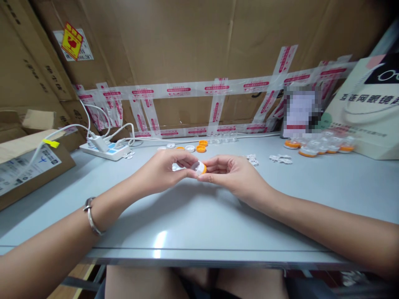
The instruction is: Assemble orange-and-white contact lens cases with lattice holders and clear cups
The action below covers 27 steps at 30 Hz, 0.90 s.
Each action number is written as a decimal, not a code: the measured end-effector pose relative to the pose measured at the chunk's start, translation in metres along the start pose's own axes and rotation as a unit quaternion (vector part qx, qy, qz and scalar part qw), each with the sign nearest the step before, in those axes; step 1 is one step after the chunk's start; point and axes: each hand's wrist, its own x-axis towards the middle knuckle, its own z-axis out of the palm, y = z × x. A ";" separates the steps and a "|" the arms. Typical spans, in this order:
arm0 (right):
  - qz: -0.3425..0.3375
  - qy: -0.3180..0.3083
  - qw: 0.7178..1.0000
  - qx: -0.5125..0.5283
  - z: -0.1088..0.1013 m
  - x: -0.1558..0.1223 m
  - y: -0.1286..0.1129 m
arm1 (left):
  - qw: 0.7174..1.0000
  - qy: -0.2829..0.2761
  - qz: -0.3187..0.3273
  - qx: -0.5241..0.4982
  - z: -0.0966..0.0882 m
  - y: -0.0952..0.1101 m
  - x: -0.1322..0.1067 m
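Between my two hands, just above the table, is a small round container (pixel 198 167) with a clear dome, a white middle and an orange rim. It is tilted on its side. My left hand (pixel 170 168) pinches the clear end between thumb and fingers. From the other side my right hand (pixel 232 172) grips the orange rim. Behind my hands lie orange rings (pixel 201 146) and white rings (pixel 190 148). A row of clear domes (pixel 222 138) stands farther back. Small white parts (pixel 281 159) lie to the right of my right hand.
Several orange-and-white containers (pixel 324 145) are piled at the right, before a blurred-out upright phone-like object (pixel 301 110) and a paper bag (pixel 370 112). A white power strip (pixel 106 149) with cables sits at the left, near a cardboard box (pixel 34 162). Large taped cardboard (pixel 181 50) closes off the back.
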 end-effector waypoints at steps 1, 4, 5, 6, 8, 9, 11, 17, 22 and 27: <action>0.007 -0.001 1.000 -0.001 0.000 0.000 0.000 | 1.000 -0.003 0.009 0.015 0.000 -0.001 0.000; 0.052 0.011 0.999 -0.009 0.002 0.003 0.002 | 0.997 -0.022 0.036 0.057 0.002 -0.006 0.000; 0.072 0.015 0.997 -0.009 0.002 0.004 0.003 | 0.997 -0.032 0.042 0.064 0.003 -0.008 0.000; 0.090 0.016 0.996 -0.005 0.002 0.005 0.004 | 0.996 -0.041 0.043 0.067 0.005 -0.009 0.000; 0.118 0.003 0.993 0.010 0.000 0.008 0.006 | 0.996 -0.060 0.032 0.065 0.008 -0.013 0.000; 0.128 -0.010 0.992 0.018 -0.001 0.009 0.007 | 0.995 -0.068 0.022 0.063 0.009 -0.014 0.000; 0.134 -0.039 0.990 0.018 -0.004 0.012 0.011 | 0.995 -0.078 -0.002 0.061 0.012 -0.016 0.001; 0.057 -0.110 0.987 -0.103 -0.009 0.019 0.016 | 0.993 -0.082 -0.030 0.074 0.016 -0.017 0.000; -0.002 -0.023 0.955 -0.296 -0.056 0.032 -0.004 | 0.990 -0.064 -0.004 0.124 0.017 -0.016 -0.003; -0.003 0.122 0.912 -0.392 -0.134 0.028 -0.031 | 0.990 -0.072 0.008 0.124 0.018 -0.020 -0.006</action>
